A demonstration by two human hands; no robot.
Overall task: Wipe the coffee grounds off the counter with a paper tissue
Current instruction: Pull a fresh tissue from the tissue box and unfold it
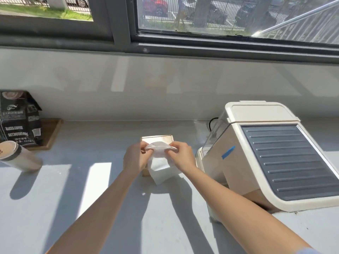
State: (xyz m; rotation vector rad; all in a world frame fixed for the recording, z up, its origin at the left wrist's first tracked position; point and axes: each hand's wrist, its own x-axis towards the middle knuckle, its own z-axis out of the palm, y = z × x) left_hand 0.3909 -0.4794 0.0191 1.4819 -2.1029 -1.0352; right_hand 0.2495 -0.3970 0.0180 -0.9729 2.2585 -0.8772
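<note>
coffee corner | coffee machine (271,158); coffee bag (19,118); counter (91,208) under window (201,15)

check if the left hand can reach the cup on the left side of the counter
Probably yes, once it lets go: the left hand pinches the tissue with the right hand, but nothing stands on the counter between it and the cup.

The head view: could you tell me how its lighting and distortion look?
In the head view, hard sunlight lays bright bars and long shadows across the counter; the paper tissue is almost blown out; the wide lens tilts the takeaway cup and coffee machine outward.
</note>
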